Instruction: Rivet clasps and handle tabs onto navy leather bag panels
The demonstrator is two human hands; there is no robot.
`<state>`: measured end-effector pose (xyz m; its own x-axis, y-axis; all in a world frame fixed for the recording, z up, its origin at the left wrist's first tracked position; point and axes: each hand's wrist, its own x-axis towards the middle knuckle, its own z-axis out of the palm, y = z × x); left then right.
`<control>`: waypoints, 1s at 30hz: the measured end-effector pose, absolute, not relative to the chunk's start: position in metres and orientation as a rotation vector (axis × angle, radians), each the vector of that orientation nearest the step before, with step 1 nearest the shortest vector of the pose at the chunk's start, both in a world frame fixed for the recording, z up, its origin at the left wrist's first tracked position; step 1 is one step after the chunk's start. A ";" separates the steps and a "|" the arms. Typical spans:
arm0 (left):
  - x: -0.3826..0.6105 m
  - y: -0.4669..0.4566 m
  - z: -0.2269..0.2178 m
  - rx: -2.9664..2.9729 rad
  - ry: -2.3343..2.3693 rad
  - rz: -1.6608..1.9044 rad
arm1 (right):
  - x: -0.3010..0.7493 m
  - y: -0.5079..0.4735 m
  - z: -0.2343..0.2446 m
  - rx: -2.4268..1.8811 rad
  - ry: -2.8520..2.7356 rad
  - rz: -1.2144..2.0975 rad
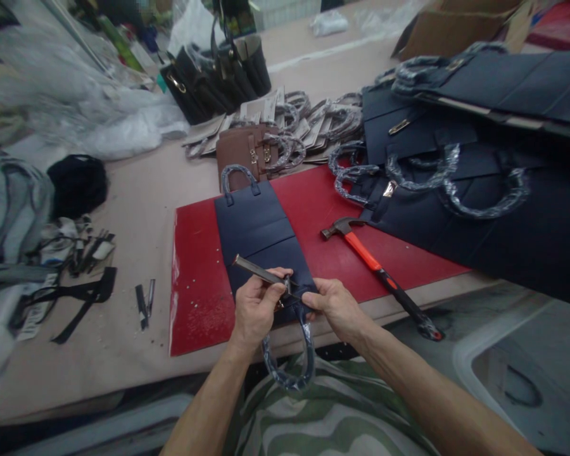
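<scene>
A dark blue handbag panel (259, 218) with two plastic-wrapped handles lies on a red board (197, 285). My left hand (259, 304) is closed around a metal punch (259, 269), whose shaft points up to the left. The tool's lower end meets the panel near the front handle (289, 377), which hangs over the table edge. My right hand (330, 304) pinches the panel's near right edge, thumb on top. A claw hammer (365, 253) with a red and black grip rests on the board to the right, apart from both hands.
Stacked dark blue bag panels (432, 209) cover the right side. Brown panels (240, 152) and wrapped handles lie behind the board, with a black bag (218, 79) farther back. Two small metal tools (145, 304) and dark strips (83, 294) are at left. A plastic bin (475, 373) stands lower right.
</scene>
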<state>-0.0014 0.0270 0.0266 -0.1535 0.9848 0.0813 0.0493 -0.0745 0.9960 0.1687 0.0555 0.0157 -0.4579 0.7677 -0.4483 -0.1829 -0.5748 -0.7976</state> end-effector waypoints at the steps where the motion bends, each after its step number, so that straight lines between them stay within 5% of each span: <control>1: -0.002 0.027 0.027 1.238 1.328 1.347 | 0.168 0.055 0.016 -1.122 -0.918 2.064; 30: 0.006 0.029 0.036 1.453 1.449 1.302 | 0.177 0.053 0.022 -1.170 -1.053 2.041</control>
<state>0.0060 0.0291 0.0356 -0.1298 0.9762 0.1736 0.2767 -0.1324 0.9518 0.1771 0.0534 0.0220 -0.4647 0.7659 -0.4444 -0.0818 -0.5369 -0.8397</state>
